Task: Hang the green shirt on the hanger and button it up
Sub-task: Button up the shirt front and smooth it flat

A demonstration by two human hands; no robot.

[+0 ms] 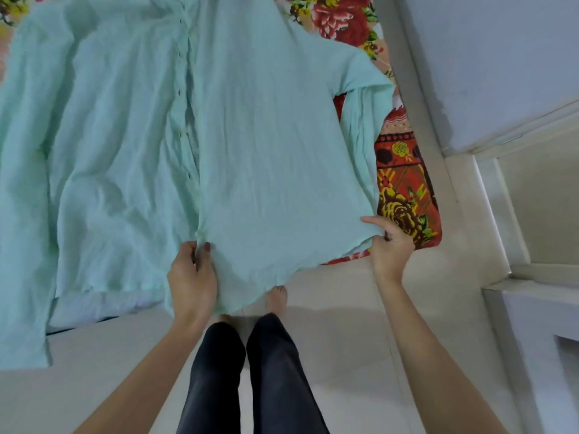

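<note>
A pale mint-green shirt lies spread over a bed, front up, its hem hanging off the near edge. A row of small buttons runs down its middle placket. The right front panel is lifted off the bed. My left hand pinches the hem of that panel beside the placket. My right hand grips the hem at the panel's right corner. No hanger shows in the frame.
A red and orange floral bedsheet covers the bed under the shirt. My legs in dark trousers and bare feet stand on a pale floor. A grey wall and white ledges are at the right.
</note>
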